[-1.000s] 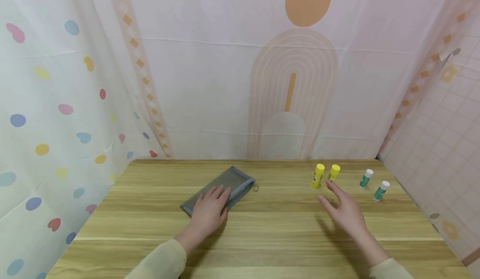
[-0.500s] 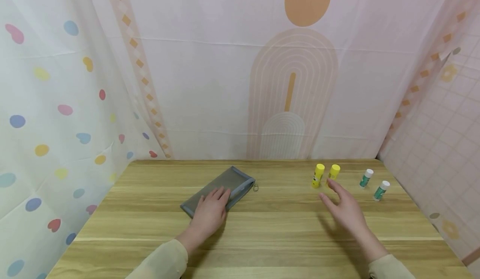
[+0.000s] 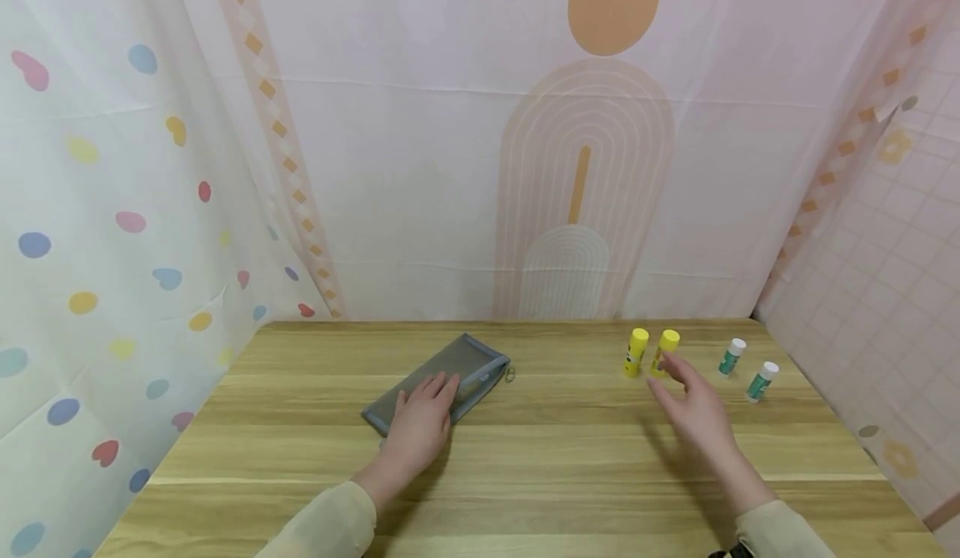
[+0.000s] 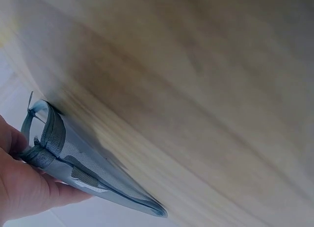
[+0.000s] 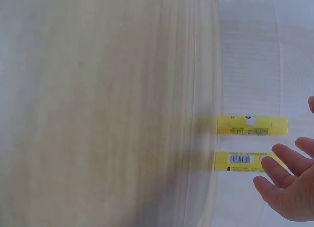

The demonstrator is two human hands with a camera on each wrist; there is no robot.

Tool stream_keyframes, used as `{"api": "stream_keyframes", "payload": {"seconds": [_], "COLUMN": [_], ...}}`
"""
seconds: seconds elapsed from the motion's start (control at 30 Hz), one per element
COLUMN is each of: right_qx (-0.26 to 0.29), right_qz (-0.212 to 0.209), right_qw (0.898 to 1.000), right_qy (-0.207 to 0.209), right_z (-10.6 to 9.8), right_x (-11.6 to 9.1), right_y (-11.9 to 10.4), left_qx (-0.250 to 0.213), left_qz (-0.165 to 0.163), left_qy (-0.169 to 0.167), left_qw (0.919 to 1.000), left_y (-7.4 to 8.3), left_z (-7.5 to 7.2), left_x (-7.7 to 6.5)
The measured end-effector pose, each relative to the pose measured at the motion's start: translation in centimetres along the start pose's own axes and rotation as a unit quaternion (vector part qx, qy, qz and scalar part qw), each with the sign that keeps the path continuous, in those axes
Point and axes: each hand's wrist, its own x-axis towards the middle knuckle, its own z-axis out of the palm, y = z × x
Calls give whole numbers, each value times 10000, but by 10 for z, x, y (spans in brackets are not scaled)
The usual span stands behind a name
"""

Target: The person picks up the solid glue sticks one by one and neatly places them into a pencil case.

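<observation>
A grey mesh zip pouch (image 3: 438, 371) lies on the table, left of centre. My left hand (image 3: 418, 429) rests on its near part, fingers spread over the top; in the left wrist view the thumb touches the pouch (image 4: 73, 156) at one end. Two yellow glue sticks stand upright at the right, a left one (image 3: 636, 354) and a right one (image 3: 668, 343). Just in front of the right one is my right hand (image 3: 697, 416), thumb and fingers apart, holding nothing. In the right wrist view its fingers partly cover that glue stick (image 5: 239, 161); contact cannot be told.
Two smaller green glue sticks with white caps, one farther back (image 3: 732, 358) and one nearer (image 3: 762, 383), stand right of the yellow ones. Patterned curtains (image 3: 420, 166) hang behind and beside the wooden table (image 3: 540, 475).
My right hand has shifted slightly to the right, closer to the right yellow glue stick. My left hand stays on the pouch almost unmoved.
</observation>
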Motion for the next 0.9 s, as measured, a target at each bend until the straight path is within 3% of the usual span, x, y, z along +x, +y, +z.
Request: {"api": "stream_keyframes", "payload": {"seconds": [0.33,0.57,0.9], "right_qx": [436,501,855], "right_qz": [455,550,964], "right_qw": [9974,9954,9898], "right_qy": [339,602,610], "right_z": [-4,-5,-3], "right_x": [11,16,24], "right_y": [11,18,26], "left_qx": [-110,-195,-294], "left_qz": [-76,-98,-161], "left_qy": [-14,22,12], "left_qw": [9999,9998,9994], "left_y": [2,2,4], "left_z": [-2,-3,-4], "left_x": [0,0,0]}}
